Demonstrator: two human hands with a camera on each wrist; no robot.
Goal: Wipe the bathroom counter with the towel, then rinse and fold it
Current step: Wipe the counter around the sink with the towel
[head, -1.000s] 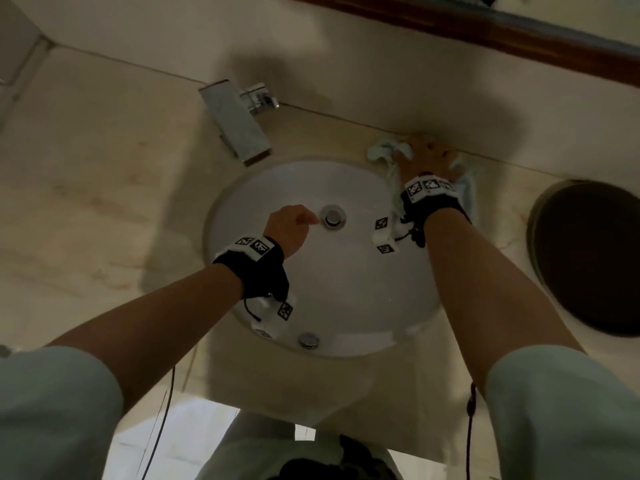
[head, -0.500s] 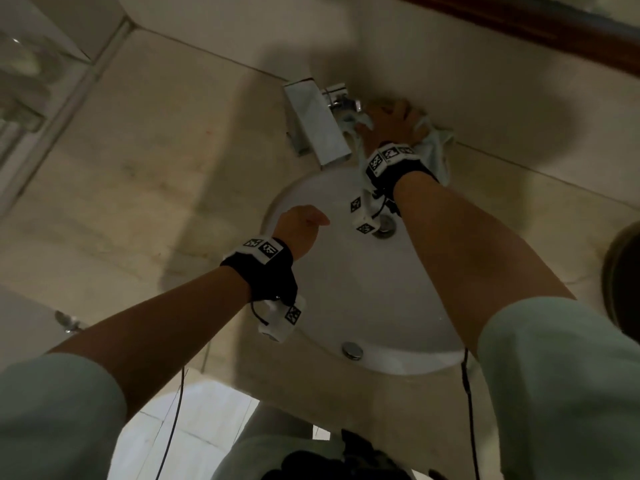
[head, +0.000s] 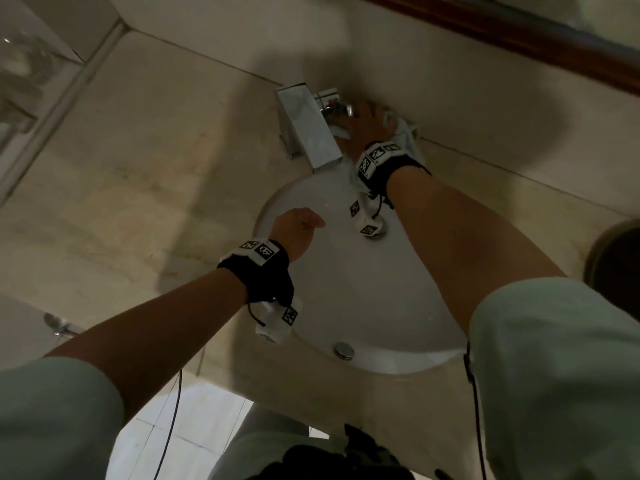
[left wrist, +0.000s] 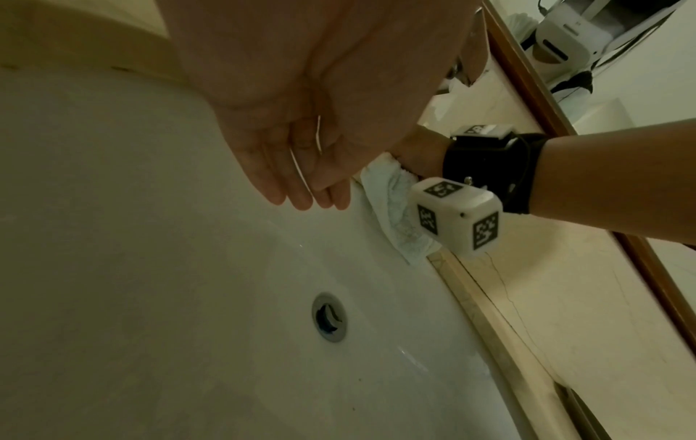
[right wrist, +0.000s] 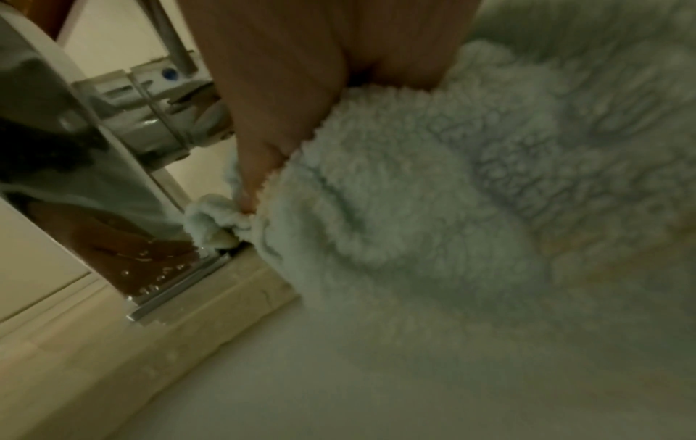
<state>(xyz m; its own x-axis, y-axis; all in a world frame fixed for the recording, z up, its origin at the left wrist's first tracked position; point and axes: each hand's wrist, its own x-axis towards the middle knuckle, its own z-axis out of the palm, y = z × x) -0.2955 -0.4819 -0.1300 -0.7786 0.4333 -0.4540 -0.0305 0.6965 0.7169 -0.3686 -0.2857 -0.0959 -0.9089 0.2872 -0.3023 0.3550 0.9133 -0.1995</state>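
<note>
The pale, fluffy towel [right wrist: 395, 208] lay bunched beside the faucet [head: 308, 133] under the pressing right hand [head: 363, 128]; the left hand [left wrist: 301, 119] hung relaxed, holding nothing.

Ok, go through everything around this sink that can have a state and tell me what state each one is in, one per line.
Pale fluffy towel: bunched, pressed on the counter beside the tap, one edge hanging into the basin.
Chrome square tap: no water running, droplets on its base.
White oval basin: dry-looking, no standing water.
Round metal drain: open.
Right hand: pressing the towel.
Left hand: empty, fingers relaxed, over the basin.
</note>
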